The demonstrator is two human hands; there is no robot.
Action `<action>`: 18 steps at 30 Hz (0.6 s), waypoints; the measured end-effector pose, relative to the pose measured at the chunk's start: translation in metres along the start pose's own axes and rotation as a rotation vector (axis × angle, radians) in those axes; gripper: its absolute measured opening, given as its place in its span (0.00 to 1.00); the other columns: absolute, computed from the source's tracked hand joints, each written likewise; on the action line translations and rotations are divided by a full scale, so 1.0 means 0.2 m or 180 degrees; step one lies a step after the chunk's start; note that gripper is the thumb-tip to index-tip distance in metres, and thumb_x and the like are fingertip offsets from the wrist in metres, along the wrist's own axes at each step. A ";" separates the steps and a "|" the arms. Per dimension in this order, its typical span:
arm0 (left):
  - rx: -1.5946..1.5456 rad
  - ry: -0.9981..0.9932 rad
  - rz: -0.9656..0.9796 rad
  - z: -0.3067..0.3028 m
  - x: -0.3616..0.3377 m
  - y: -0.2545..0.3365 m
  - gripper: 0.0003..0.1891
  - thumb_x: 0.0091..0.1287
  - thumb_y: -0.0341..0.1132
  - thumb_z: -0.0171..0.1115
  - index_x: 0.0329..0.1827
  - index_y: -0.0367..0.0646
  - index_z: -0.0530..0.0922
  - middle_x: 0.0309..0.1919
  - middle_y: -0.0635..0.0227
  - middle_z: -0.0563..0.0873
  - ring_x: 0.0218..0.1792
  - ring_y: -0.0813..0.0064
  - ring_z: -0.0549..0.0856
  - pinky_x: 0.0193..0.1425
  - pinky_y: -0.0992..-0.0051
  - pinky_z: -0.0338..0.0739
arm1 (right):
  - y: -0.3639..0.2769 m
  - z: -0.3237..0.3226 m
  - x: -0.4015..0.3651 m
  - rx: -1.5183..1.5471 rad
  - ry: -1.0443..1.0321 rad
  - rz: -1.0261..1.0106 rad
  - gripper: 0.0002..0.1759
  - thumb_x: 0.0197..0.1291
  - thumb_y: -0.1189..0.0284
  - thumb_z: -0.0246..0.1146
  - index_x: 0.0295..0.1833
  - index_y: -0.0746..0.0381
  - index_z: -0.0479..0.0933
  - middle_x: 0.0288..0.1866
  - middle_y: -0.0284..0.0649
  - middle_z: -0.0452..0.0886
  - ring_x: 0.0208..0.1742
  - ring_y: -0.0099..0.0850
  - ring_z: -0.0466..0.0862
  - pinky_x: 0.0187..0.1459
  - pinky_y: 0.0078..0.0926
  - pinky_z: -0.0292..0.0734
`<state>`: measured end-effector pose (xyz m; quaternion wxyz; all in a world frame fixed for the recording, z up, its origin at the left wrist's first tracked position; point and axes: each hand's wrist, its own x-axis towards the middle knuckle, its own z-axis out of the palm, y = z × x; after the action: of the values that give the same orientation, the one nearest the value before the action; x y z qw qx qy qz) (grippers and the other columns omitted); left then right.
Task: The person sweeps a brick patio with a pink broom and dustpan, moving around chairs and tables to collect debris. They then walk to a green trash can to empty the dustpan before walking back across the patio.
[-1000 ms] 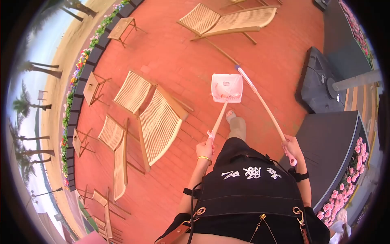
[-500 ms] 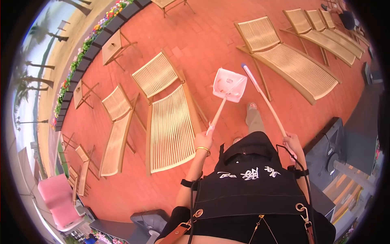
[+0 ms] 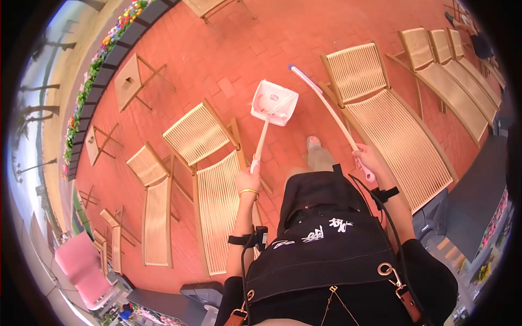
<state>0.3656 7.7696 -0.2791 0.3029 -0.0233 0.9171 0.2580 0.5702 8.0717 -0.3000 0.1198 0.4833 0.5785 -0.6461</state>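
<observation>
The left hand (image 3: 248,180) had its fingers (image 3: 252,174) clamped round the lower end of a pale handle, and the pink dustpan (image 3: 274,103) sat at the far end of it, above and slightly right of those fingers, well clear of the brick floor (image 3: 228,60). Its long axis ran from the fingers up and away from the body, with the open tray facing the camera. The right hand (image 3: 368,159) had its fingers (image 3: 363,154) closed on a long pole (image 3: 326,108) near its pink grip. The pole slanted up and to the left from that grasp, and its bluish tip ended just right of the dustpan. A slatted lounge chair (image 3: 223,201) lay below the left fingers, and another lounge chair (image 3: 397,130) lay just right of the right fingers.
</observation>
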 end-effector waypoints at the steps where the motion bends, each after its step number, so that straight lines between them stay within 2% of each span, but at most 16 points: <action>1: 0.0369 0.0017 0.0134 -0.05 0.09 0.08 0.22 0.54 0.50 0.54 0.23 0.36 0.78 0.15 0.56 0.78 0.21 0.59 0.80 0.27 0.67 0.72 | -0.08 0.00 0.07 0.0089 0.0018 0.0039 0.16 0.53 0.76 0.51 0.49 0.68 0.66 0.16 0.33 0.67 0.11 0.20 0.67 0.11 0.18 0.64; 4: 0.0577 0.0105 0.0262 -0.11 0.33 0.20 0.20 0.53 0.48 0.54 0.25 0.37 0.79 0.20 0.53 0.80 0.26 0.53 0.80 0.32 0.63 0.73 | -0.18 0.02 0.29 -0.0018 -0.0057 -0.0017 0.15 0.54 0.75 0.50 0.48 0.68 0.66 0.17 0.33 0.67 0.13 0.21 0.68 0.14 0.18 0.66; 6: 0.0663 0.0080 0.0341 -0.17 0.49 0.30 0.19 0.53 0.48 0.54 0.26 0.37 0.79 0.21 0.51 0.80 0.27 0.54 0.80 0.34 0.63 0.73 | -0.25 0.04 0.39 -0.0008 -0.0018 -0.0033 0.14 0.55 0.75 0.49 0.47 0.69 0.66 0.19 0.34 0.68 0.15 0.21 0.69 0.18 0.18 0.68; 10: 0.1081 -0.0277 0.0580 -0.25 0.87 0.49 0.19 0.52 0.48 0.55 0.29 0.37 0.80 0.26 0.51 0.81 0.31 0.55 0.81 0.37 0.63 0.74 | -0.38 0.11 0.54 -0.0123 0.0398 0.0015 0.13 0.55 0.75 0.49 0.46 0.68 0.67 0.19 0.33 0.68 0.15 0.20 0.68 0.17 0.17 0.67; 13: 0.1457 -0.0382 0.0807 -0.27 1.13 0.63 0.20 0.52 0.48 0.56 0.30 0.37 0.79 0.28 0.52 0.81 0.32 0.56 0.81 0.38 0.63 0.75 | -0.51 0.19 0.64 -0.0052 0.0582 0.0196 0.10 0.54 0.75 0.50 0.42 0.67 0.69 0.19 0.32 0.67 0.14 0.20 0.67 0.15 0.17 0.65; 15: 0.1620 -0.0452 0.0912 -0.28 1.23 0.72 0.20 0.51 0.48 0.56 0.30 0.37 0.79 0.29 0.53 0.81 0.33 0.56 0.81 0.39 0.64 0.75 | -0.55 0.26 0.69 0.0394 0.0602 0.0205 0.07 0.54 0.76 0.49 0.39 0.64 0.69 0.18 0.30 0.65 0.13 0.18 0.65 0.14 0.16 0.63; 18: 0.1944 -0.0602 0.0925 -0.33 1.36 0.92 0.19 0.51 0.48 0.57 0.30 0.38 0.79 0.30 0.54 0.81 0.35 0.58 0.81 0.40 0.64 0.76 | -0.63 0.38 0.79 0.0521 0.0652 0.0372 0.06 0.53 0.76 0.50 0.36 0.64 0.71 0.17 0.30 0.66 0.13 0.18 0.64 0.13 0.15 0.61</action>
<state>0.0720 7.9271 -0.3039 0.3396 0.2231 0.9136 0.0131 0.3642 8.1080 -0.3520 0.0577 0.5878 0.5039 -0.6303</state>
